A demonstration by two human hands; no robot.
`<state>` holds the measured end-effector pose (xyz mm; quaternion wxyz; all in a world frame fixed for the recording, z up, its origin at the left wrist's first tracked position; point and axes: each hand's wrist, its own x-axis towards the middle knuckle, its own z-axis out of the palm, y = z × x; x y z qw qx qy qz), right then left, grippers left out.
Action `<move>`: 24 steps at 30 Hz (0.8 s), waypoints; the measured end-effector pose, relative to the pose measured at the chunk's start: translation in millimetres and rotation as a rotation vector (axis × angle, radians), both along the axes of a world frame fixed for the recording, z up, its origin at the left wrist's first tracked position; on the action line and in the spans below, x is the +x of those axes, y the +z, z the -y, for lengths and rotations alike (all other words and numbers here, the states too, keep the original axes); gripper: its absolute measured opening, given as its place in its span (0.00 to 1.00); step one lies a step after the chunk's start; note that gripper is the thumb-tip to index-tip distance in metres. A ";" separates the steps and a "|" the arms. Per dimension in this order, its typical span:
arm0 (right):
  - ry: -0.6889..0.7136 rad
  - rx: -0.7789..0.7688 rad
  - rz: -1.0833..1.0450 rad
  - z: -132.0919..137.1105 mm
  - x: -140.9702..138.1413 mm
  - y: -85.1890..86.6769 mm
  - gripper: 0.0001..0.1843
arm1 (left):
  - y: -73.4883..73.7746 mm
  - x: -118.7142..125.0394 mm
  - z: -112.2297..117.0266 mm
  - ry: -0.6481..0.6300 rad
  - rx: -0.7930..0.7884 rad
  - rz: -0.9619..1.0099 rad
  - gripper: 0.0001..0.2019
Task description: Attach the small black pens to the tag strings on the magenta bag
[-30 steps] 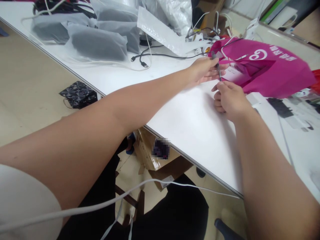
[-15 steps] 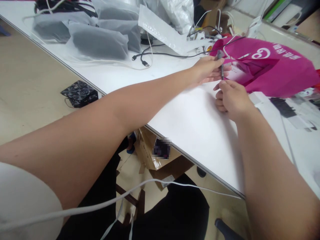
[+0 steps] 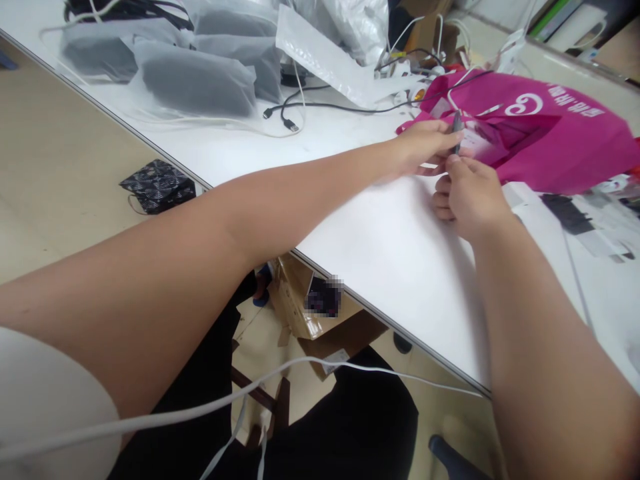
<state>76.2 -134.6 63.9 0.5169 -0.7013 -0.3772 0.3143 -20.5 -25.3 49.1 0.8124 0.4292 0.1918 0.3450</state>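
Observation:
A slim dark pen [image 3: 457, 127] stands nearly upright between my two hands, above the white table. My left hand [image 3: 429, 143] grips its upper part between thumb and fingers. At the lower end, my right hand [image 3: 473, 190] pinches it with thumb and forefinger, the other fingers curled in. The pen's bottom tip is hidden by the fingers. Just behind both hands lies a magenta bag [image 3: 565, 143] with white print, its opening towards me and a pale packet [image 3: 477, 145] at the mouth.
Grey items in frosted plastic bags [image 3: 195, 80] lie at the back left, near a black cable [image 3: 345, 105] and clear plastic packaging [image 3: 325, 57]. White boxes [image 3: 520, 200] sit right of my hands. A cardboard box [image 3: 295, 313] stands below the table edge; a white cord [image 3: 200, 413] crosses my lap.
My left hand has shifted right, closer to my right hand, and its fingers have curled in more around the pen. The pen has moved slightly right with it.

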 end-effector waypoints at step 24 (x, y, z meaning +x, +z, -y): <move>0.064 0.037 -0.015 -1.5 -1.9 -1.1 0.26 | -20.0 19.3 -23.3 0.153 0.177 0.153 0.13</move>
